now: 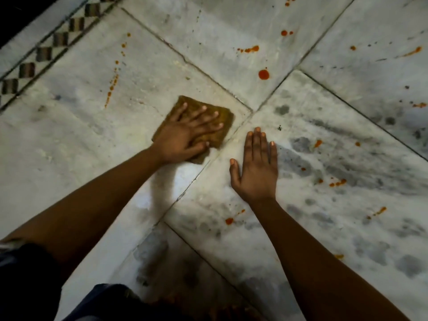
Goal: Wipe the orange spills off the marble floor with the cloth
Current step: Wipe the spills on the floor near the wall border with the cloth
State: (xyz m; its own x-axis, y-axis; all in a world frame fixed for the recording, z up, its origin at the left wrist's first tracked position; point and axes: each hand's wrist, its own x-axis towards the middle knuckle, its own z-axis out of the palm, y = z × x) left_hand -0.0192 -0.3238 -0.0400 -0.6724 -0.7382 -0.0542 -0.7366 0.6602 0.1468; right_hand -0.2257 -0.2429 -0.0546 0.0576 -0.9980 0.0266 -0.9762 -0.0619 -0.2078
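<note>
Wiping under way: left hand (185, 137), fingers spread flat, presses the cloth (196, 126) at frame centre; right hand (256, 167) rests released on the marble floor (69, 135). Next: orange spills (263, 74) (upper right) need passes.

Our left hand (185, 135) flat on the cloth (199, 121), right hand (256, 165) just beside, open marble floor (81, 126) around us, spills (263, 74) ahead
</note>
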